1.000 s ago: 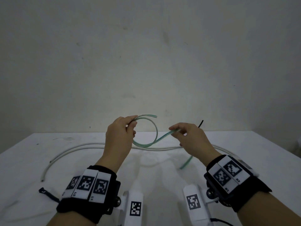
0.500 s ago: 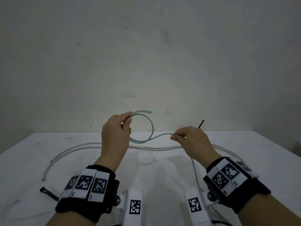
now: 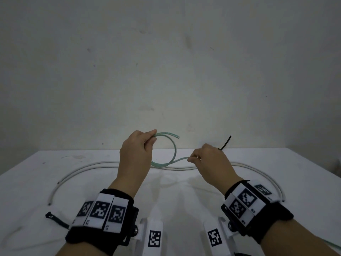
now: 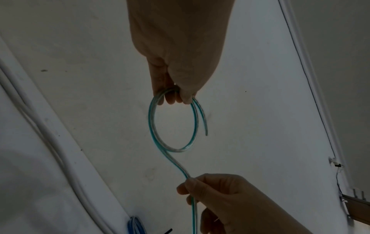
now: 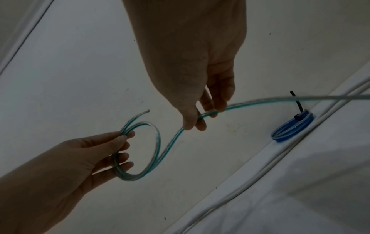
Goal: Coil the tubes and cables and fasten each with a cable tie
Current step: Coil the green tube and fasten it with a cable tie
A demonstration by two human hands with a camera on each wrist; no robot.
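Note:
A clear tube with a green stripe (image 3: 174, 150) is held in the air above the table, wound into one small loop. My left hand (image 3: 153, 138) pinches the top of the loop (image 4: 152, 126), where the turns and the short free end meet. My right hand (image 3: 191, 159) pinches the same tube (image 5: 250, 101) a little to the right of the loop, and the rest trails off past the wrist. A blue coil (image 5: 292, 128) fastened with a black cable tie (image 5: 298, 104) lies on the table beyond my right hand; the tie's tail (image 3: 226, 143) sticks up.
A long white cable (image 3: 88, 167) curves loose across the white table (image 3: 304, 172) from left to right, under both hands. A loose black cable tie (image 3: 55, 218) lies at the near left. A bare wall stands close behind the table.
My right hand has dropped a little and drawn the tube out level from the loop. The hanging tail is now hidden behind that wrist. My left hand has kept its pinch.

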